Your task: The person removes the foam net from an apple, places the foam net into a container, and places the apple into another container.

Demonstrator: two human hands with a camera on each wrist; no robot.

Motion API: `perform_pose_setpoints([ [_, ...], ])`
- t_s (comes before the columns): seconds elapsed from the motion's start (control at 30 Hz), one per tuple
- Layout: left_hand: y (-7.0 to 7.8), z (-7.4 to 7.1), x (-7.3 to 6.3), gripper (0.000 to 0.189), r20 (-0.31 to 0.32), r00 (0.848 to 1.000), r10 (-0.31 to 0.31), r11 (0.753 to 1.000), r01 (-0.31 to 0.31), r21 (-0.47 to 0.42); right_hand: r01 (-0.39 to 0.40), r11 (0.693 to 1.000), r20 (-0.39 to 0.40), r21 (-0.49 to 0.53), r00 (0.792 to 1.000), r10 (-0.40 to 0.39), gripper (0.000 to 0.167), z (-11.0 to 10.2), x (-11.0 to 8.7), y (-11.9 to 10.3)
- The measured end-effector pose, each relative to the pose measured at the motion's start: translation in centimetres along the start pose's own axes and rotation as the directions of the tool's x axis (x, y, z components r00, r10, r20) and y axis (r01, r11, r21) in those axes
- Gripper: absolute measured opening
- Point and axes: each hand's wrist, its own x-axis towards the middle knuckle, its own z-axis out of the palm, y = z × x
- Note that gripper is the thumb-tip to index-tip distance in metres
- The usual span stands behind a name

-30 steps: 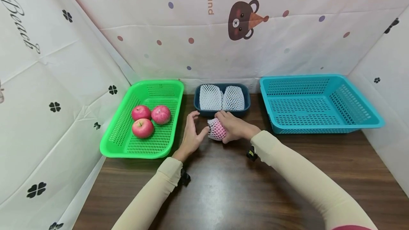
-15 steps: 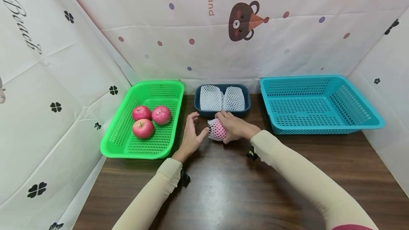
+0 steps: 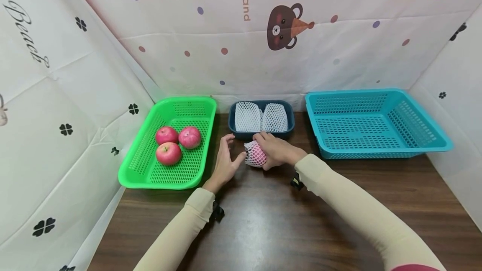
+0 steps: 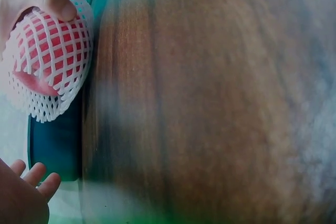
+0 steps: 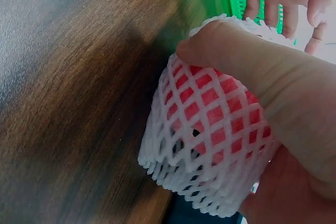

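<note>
My right hand (image 3: 276, 149) grips a red apple (image 3: 255, 154) wrapped in a white foam net, low over the table in front of the dark blue tray. In the right wrist view the thumb presses on the foam net (image 5: 210, 124), and the apple's red skin shows through its mesh. The net's loose end points left, where part of the apple (image 4: 39, 85) is bare in the left wrist view. My left hand (image 3: 225, 160) is just left of the apple, fingers spread and relaxed, thumb tip right at the net's end. It holds nothing.
A dark blue tray (image 3: 261, 134) behind the hands holds white foam nets (image 3: 247, 116). At the left stands a green basket (image 3: 126, 175) with three bare apples (image 3: 168, 154). A blue basket (image 3: 376, 149) stands at the right. A patterned cloth (image 3: 180, 70) hangs close behind.
</note>
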Motion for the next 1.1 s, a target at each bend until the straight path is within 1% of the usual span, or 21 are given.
perform_pose_setpoints([
  [0.2, -0.2, 0.1, -0.2, 0.067, 0.011, 1.0, -0.003, 1.0, 0.003, -0.008, -0.013, 1.0, 0.002, -0.01, 1.0, 0.013, 0.098, -0.2, -0.7, -0.2],
  [0.33, -0.1, 0.1, -0.4, 0.066, 0.011, 1.0, -0.006, 1.0, 0.006, -0.016, -0.018, 1.0, 0.007, -0.023, 1.0, 0.018, 0.101, -0.1, -0.8, -0.1],
  [0.6, -0.2, -0.2, -0.4, 0.064, 0.019, 1.0, -0.009, 1.0, 0.009, -0.013, 0.007, 0.999, -0.042, -0.044, 0.999, -0.009, 0.105, 0.2, -0.9, -0.1],
  [0.9, -0.5, -0.3, -0.7, 0.063, 0.033, 0.999, -0.021, 0.999, 0.02, 0.027, 0.022, 1.0, -0.081, -0.013, 0.996, -0.023, 0.104, 0.1, -1.6, 0.1],
  [1.1, -0.7, -0.3, -0.8, 0.059, 0.037, 0.999, -0.023, 0.999, 0.022, 0.024, 0.018, 1.0, -0.107, -0.02, 0.994, -0.02, 0.105, 0.2, -2.0, 0.4],
])
